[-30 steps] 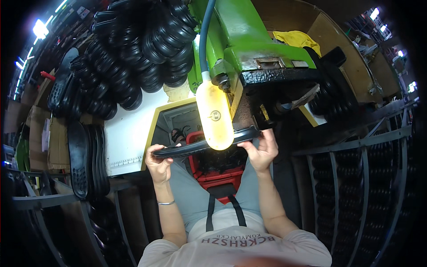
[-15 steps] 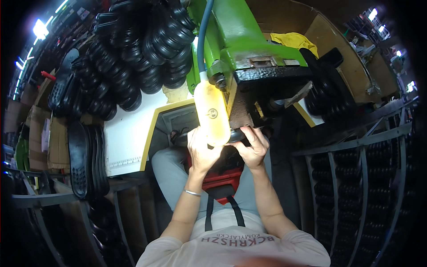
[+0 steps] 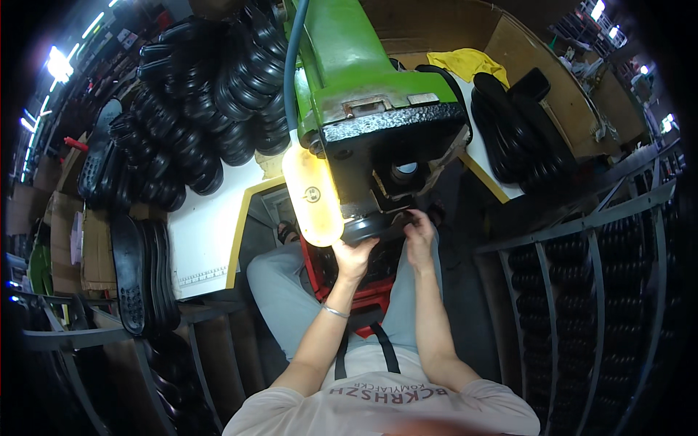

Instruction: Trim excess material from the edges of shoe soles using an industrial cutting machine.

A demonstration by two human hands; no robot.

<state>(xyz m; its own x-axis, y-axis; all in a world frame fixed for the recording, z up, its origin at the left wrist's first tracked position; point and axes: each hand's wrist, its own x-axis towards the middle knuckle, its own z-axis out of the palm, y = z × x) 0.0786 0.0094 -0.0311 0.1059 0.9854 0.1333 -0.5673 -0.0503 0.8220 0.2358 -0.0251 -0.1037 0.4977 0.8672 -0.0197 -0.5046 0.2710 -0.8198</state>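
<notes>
A black shoe sole (image 3: 366,228) sits low under the head of a green machine (image 3: 356,54), partly hidden by a glowing yellow lamp (image 3: 313,196). My left hand (image 3: 354,259) grips the sole's near side from below, its fingers partly out of sight behind it. Just right of the sole's end is my right hand (image 3: 419,238), with thumb and fingers a little apart and bent toward the machine. Whether its fingertips touch the sole is unclear.
Black soles (image 3: 196,109) pile up on the white table (image 3: 207,225) at left, with several more (image 3: 149,276) upright at its edge. Other soles (image 3: 516,138) lie at right beside a cardboard box (image 3: 542,73) and yellow cloth (image 3: 472,64). Metal racks (image 3: 556,312) flank my legs.
The machine and lamp appear shifted left in the view. My left hand has moved from beside the lamp to below the sole. My right hand's fingers have come away from their earlier grip.
</notes>
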